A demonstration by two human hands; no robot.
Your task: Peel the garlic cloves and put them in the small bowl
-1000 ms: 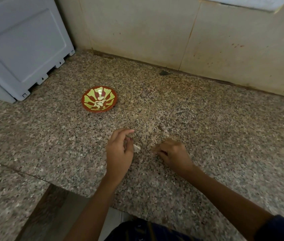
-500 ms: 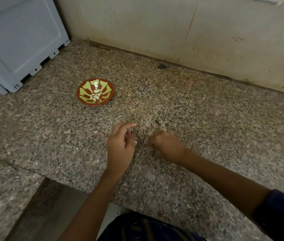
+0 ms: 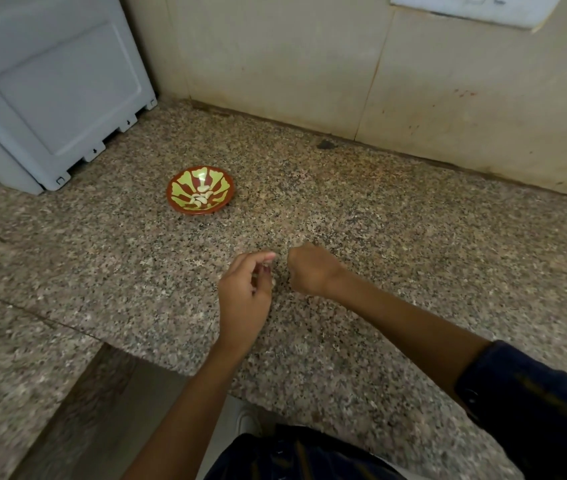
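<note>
Speckled pink-grey granite worktop [image 3: 396, 244], head view looking down. Small round bowl, red-brown with yellow-green petal pattern [image 3: 181, 181], sits on the worktop left of centre, well apart from both hands, beyond them toward the wall. Several pale peeled garlic cloves [image 3: 201, 199] lie in the bottom of the bowl.

Left hand [image 3: 244, 292] is over the worktop near the front edge, back of hand toward camera, fingers curled, index finger arched forward with thumb tucked under it. Something small and pale shows at the fingertips [image 3: 268, 258], probably a garlic clove, but it is too blurred to tell for sure. A small pale bit [image 3: 274, 281] lies on the worktop just beside the thumb; clove or skin, cannot tell.

Right hand [image 3: 311, 271] is just beside the left, fingers curled into a loose fist, knuckles toward the left hand, wrist bent. Whether it pinches anything cannot be told; the fingertips are hidden behind the hand. The two hands are near each other, not clearly touching.

Dark blue sleeve [image 3: 535, 403] on the right forearm, pushed up. Dark clothing [image 3: 296, 455] at bottom centre.

Light grey plastic appliance panel [image 3: 50, 88] stands at the back left corner of the worktop. Beige tiled wall [image 3: 310, 57] behind, with a white plate [image 3: 476, 8] at the top right. Small dark spot [image 3: 325, 144] on the worktop at the foot of the wall.
</note>
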